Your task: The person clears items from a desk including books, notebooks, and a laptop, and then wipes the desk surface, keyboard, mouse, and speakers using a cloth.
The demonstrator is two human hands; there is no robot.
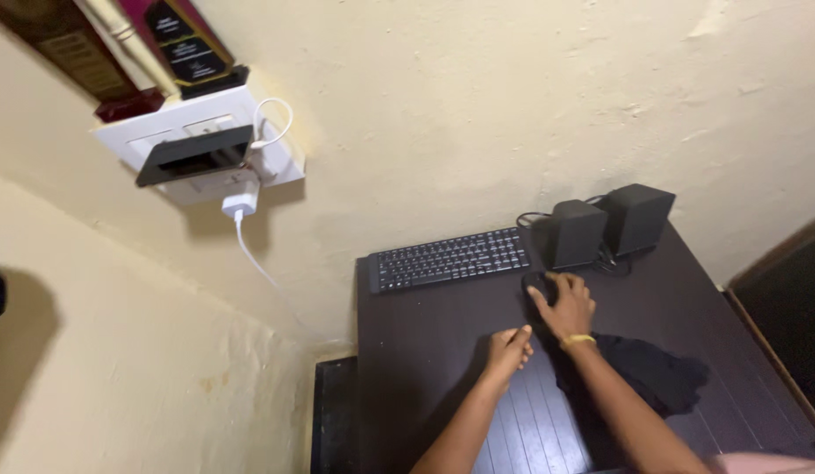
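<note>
My right hand lies over a small black mouse on the dark wooden desk, fingers wrapped on it; a yellow band circles that wrist. My left hand rests on the desk just left of it, fingers curled in a loose fist with nothing seen in it. A black keyboard lies along the desk's far edge by the wall. Two black speakers stand to the keyboard's right, just beyond the mouse.
A black cloth lies crumpled on the desk under my right forearm. On the wall at upper left hangs a white switch panel with a plugged-in white charger and cable. Dark plaques stand above it.
</note>
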